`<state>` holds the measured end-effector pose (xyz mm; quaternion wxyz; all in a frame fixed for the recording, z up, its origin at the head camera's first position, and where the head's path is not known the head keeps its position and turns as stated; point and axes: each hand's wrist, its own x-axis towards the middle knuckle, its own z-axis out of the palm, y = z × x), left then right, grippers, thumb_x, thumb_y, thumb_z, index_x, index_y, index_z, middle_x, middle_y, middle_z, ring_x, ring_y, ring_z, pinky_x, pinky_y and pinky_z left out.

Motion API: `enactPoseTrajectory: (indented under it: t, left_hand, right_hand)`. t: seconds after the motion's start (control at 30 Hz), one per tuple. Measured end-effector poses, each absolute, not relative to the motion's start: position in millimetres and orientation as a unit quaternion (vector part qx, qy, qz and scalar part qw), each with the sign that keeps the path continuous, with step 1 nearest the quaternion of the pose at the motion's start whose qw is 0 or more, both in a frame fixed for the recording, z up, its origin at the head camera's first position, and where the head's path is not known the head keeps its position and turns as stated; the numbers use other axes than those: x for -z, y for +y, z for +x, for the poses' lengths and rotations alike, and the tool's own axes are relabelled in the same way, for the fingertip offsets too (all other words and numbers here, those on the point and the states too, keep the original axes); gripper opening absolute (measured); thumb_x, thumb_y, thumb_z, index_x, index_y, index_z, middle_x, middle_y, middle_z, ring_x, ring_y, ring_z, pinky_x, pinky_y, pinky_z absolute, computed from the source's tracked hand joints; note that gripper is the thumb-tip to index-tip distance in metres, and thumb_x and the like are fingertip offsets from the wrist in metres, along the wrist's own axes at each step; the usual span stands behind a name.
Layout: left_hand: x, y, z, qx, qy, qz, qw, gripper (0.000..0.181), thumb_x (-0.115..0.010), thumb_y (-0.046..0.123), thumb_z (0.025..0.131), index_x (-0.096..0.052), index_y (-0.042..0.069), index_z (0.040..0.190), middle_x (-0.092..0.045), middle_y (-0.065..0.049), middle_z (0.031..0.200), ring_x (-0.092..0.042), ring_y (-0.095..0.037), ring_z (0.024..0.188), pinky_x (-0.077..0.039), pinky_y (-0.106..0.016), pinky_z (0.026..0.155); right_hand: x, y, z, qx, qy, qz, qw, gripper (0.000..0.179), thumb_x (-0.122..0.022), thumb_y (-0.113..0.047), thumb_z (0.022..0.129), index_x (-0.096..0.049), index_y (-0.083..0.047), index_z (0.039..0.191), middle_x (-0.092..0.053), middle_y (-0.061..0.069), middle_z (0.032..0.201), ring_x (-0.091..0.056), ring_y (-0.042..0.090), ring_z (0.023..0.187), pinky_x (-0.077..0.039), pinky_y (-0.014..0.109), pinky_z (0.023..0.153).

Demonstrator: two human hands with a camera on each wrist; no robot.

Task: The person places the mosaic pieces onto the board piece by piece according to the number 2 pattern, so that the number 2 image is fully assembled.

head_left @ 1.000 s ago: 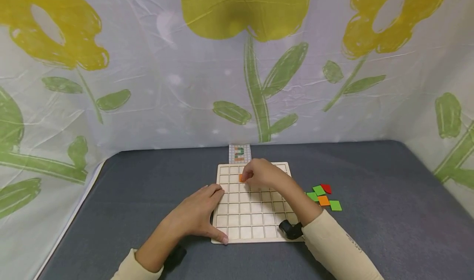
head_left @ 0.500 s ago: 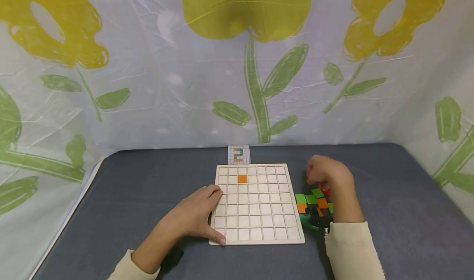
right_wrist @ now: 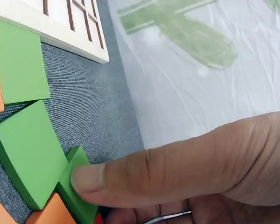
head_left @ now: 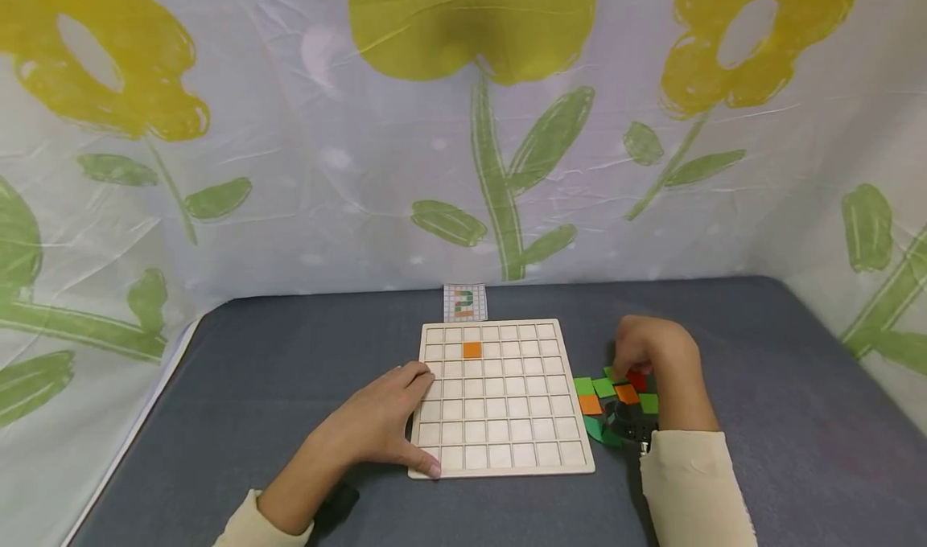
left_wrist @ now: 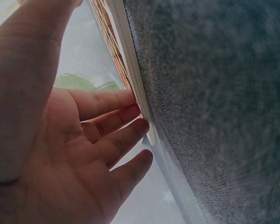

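Note:
A pale wooden grid board point(head_left: 500, 410) lies on the dark cloth, an orange square tile point(head_left: 472, 350) in one of its upper cells. My left hand point(head_left: 387, 418) rests along the board's left side; the left wrist view has straight fingers point(left_wrist: 107, 105) against its edge. Right of the board, my right hand point(head_left: 644, 346) reaches down into a group of loose tiles. There the thumb point(right_wrist: 130, 179) presses on a small green tile point(right_wrist: 79, 186), while curled fingers sit at that tile's far side, partly hidden under the hand.
Around the right hand lie more green tiles point(right_wrist: 30, 154), orange tiles point(head_left: 590, 405), a red tile point(head_left: 637, 381) and a darker green curved piece point(head_left: 594, 429). A small printed pattern card point(head_left: 465, 302) lies behind the board. A flowered curtain point(head_left: 326, 169) hangs beyond the table.
My right hand has left the orange tile in its cell, moved right to the loose tiles and lowered onto the small green one. My left hand stays on the board's edge.

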<state>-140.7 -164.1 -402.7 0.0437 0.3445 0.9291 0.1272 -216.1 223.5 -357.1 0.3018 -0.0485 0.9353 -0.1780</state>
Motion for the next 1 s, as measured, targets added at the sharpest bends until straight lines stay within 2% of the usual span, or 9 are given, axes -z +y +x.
enactPoseTrajectory:
  t: [0.17,0.3,0.4,0.53,0.73,1.0]
  left_hand:
    - [402.9,-163.6,-140.8,-0.127,0.930,0.341,0.046,0.119,-0.075,0.084,0.059,-0.051,-0.001,0.139,-0.049,-0.012,0.136,-0.052,-0.028,0.119,-0.045,-0.045,0.100]
    - [403.0,-163.4,-140.7,-0.128,0.930,0.342,0.041,0.119,-0.075,0.084,0.058,-0.051,-0.001,0.138,-0.049,-0.012,0.135,-0.053,-0.027,0.118,-0.046,-0.045,0.100]
    - [403.5,-163.5,-140.7,-0.127,0.930,0.342,0.039,0.118,-0.074,0.084,0.058,-0.051,-0.001,0.137,-0.049,-0.011,0.135,-0.053,-0.027,0.117,-0.046,-0.044,0.099]
    - [403.9,-163.6,-140.8,-0.128,0.931,0.339,0.046,0.120,-0.074,0.084,0.058,-0.050,-0.001,0.139,-0.049,-0.012,0.136,-0.053,-0.028,0.118,-0.046,-0.045,0.099]
    - [403.2,-163.1,-141.0,-0.127,0.932,0.337,0.047,0.119,-0.075,0.084,0.058,-0.050,0.000,0.139,-0.049,-0.012,0.137,-0.053,-0.028,0.119,-0.046,-0.046,0.100]
    - [402.5,-162.7,-140.2,-0.129,0.932,0.334,0.050,0.121,-0.077,0.082,0.058,-0.049,-0.002,0.141,-0.048,-0.012,0.138,-0.052,-0.029,0.121,-0.045,-0.046,0.101]
  right_hand:
    - [359.5,223.2,-219.7,0.191,0.934,-0.054,0.297,0.042,-0.076,-0.008,0.080,-0.048,-0.016,0.050,-0.038,-0.003,0.051,-0.034,0.011,0.047,-0.029,0.023,0.046]
    - [360.7,222.9,-220.5,0.207,0.932,-0.054,0.293,0.033,-0.079,-0.007,0.080,-0.057,-0.012,0.056,-0.048,0.000,0.056,-0.043,0.014,0.051,-0.035,0.023,0.047]
    - [361.5,223.8,-220.8,0.234,0.923,-0.062,0.300,0.018,-0.079,-0.006,0.081,-0.063,-0.008,0.073,-0.055,0.003,0.067,-0.050,0.018,0.059,-0.043,0.027,0.052]
    - [362.1,227.7,-221.4,0.290,0.903,-0.079,0.307,0.014,-0.076,-0.004,0.085,-0.065,-0.004,0.092,-0.058,0.006,0.076,-0.054,0.021,0.064,-0.049,0.033,0.061]
    - [362.6,232.3,-225.5,0.347,0.892,-0.090,0.275,0.003,-0.071,0.000,0.089,-0.071,0.001,0.092,-0.067,0.007,0.077,-0.061,0.021,0.066,-0.056,0.037,0.065]
    - [361.0,225.5,-230.6,0.406,0.876,-0.094,0.243,0.007,-0.066,0.002,0.093,-0.071,0.005,0.097,-0.071,0.011,0.084,-0.068,0.025,0.074,-0.059,0.041,0.072]
